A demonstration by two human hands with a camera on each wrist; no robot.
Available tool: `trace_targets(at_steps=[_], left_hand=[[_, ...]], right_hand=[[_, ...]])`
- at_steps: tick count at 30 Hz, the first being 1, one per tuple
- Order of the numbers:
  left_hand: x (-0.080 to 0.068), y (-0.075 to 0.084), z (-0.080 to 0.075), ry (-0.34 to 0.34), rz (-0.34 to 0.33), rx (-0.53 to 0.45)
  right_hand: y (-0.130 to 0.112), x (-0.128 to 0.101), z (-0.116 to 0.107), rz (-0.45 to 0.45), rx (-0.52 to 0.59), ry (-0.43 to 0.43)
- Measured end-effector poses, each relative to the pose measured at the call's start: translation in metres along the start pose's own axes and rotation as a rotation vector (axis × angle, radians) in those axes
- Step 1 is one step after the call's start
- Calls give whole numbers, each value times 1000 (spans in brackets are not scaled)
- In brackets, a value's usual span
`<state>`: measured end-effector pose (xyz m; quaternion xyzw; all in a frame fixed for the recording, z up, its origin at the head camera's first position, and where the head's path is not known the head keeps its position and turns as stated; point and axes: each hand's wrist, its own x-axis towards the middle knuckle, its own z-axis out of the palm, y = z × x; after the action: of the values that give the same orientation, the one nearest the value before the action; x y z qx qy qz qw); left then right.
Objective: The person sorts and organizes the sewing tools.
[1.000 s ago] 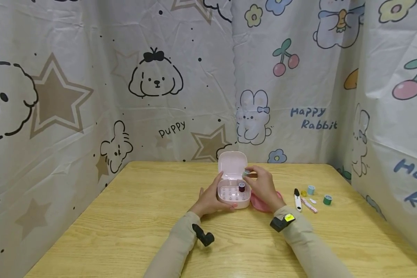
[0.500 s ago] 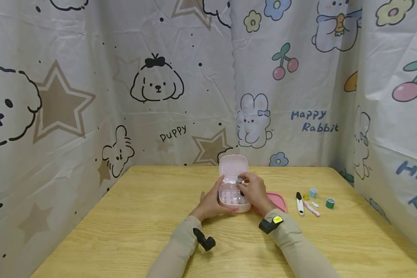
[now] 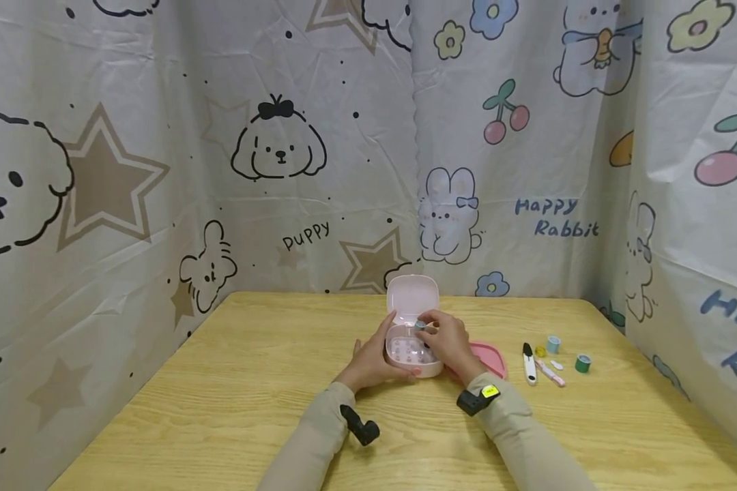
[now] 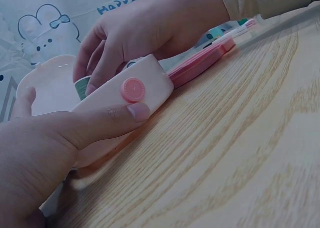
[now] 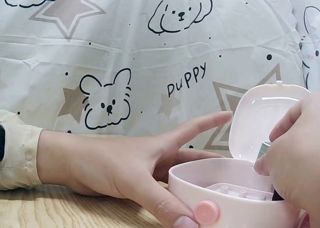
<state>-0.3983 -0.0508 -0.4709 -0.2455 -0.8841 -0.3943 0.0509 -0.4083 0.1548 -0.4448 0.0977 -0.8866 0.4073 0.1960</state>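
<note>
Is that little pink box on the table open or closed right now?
Open. The pink box has its lid standing upright behind the tray, while the right hand lowers a small spool inside.

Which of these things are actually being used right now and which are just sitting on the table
In use: pink box, steadied by the left hand; small green spool, pinched by the right hand.

Lying about: pink tray, snips, blue spool, green spool.

- Setting: a small curtained-off recording booth, not a lived-in room.
- Evidence: cartoon-print cloth sheets (image 3: 282, 170) with puppies, rabbits and cherries enclose three sides.
- Evidence: a single wood-grain table (image 3: 221, 409) carries small sewing items (image 3: 553, 358).
</note>
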Motion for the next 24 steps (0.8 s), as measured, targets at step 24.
trace_targets(at_steps=[24], left_hand=[[-1,-2,0,1,7,-14]], right_hand=[[-10,-2,5,-21,-268,-41]])
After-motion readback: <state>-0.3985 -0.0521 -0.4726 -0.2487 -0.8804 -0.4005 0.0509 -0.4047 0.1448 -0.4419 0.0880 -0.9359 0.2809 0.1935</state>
